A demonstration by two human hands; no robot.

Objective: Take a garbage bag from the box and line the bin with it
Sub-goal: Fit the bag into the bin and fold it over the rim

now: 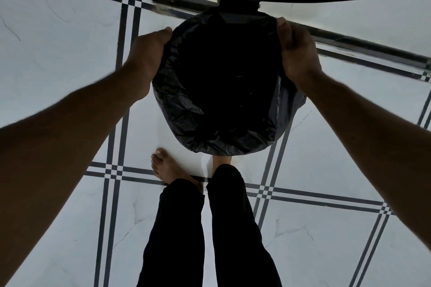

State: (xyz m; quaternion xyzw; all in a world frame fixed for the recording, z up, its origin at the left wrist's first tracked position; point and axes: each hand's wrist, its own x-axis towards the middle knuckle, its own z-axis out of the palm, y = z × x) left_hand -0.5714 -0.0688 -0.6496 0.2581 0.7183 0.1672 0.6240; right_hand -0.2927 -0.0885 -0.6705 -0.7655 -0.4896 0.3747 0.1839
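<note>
While no writing or label shows anywhere, the black garbage bag [177, 91], thin, glossy and crinkled, is stretched over the round rim of the bin [240, 17] standing on the white marble-veined floor [58, 18] with dark striped tile borders. Left hand [147, 58] and right hand [298, 53] each have fingers closed on the bag's folded edge at opposite sides.

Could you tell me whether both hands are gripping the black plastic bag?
Yes, the left hand and right hand each grip opposite edges of the black plastic garbage bag.
</note>
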